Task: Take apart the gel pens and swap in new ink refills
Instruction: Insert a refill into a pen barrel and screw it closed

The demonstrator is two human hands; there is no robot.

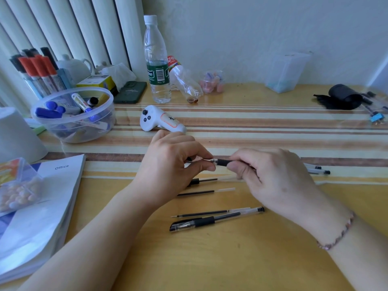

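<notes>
Above the striped mat, my right hand (273, 177) grips a gel pen (222, 162) by its black rubber grip. My left hand (170, 166) pinches the pen's metal tip end with thumb and forefinger; the two hands almost touch. On the wooden table (231, 259) under and in front of them lie three loose ink refills (206, 192) and a whole capped gel pen (210, 220). Two more pens (317, 170) lie to the right, partly hidden by my right hand.
A white controller (161, 121) lies just beyond my hands. A clear bowl of markers (73, 114) and a book (42, 206) with a bead box on it stand left. A water bottle (156, 59) is at the back, a black pouch (342, 97) far right.
</notes>
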